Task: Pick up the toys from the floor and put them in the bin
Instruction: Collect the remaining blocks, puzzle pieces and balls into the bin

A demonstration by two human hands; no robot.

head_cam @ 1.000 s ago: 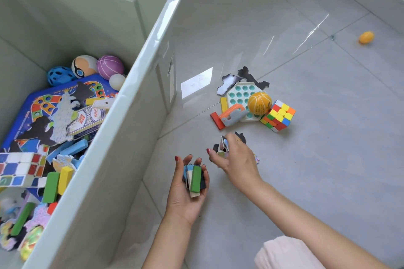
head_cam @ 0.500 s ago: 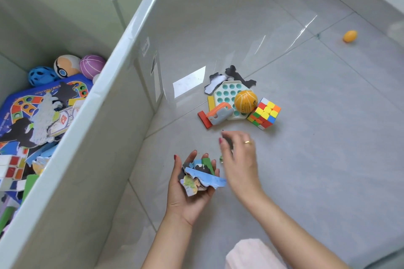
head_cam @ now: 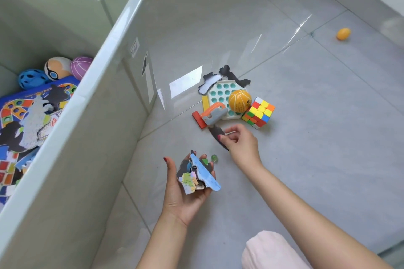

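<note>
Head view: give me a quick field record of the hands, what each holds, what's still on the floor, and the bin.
left hand: palm up, holds a stack of puzzle pieces
right hand: pinches a dark puzzle piece just off the floor
floor pile: pop-it board, orange ball, colour cube, red block
loose: green marble; small orange ball far off
bin: left, partly filled with toys

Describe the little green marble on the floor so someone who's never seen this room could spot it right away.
Start at the big pale bin on the left, then look right to the left hand holding a stack of puzzle pieces. Just beyond its fingertips the green marble sits alone on the grey tile. It is the only small, glassy green ball, far smaller than the orange basketball.
</note>
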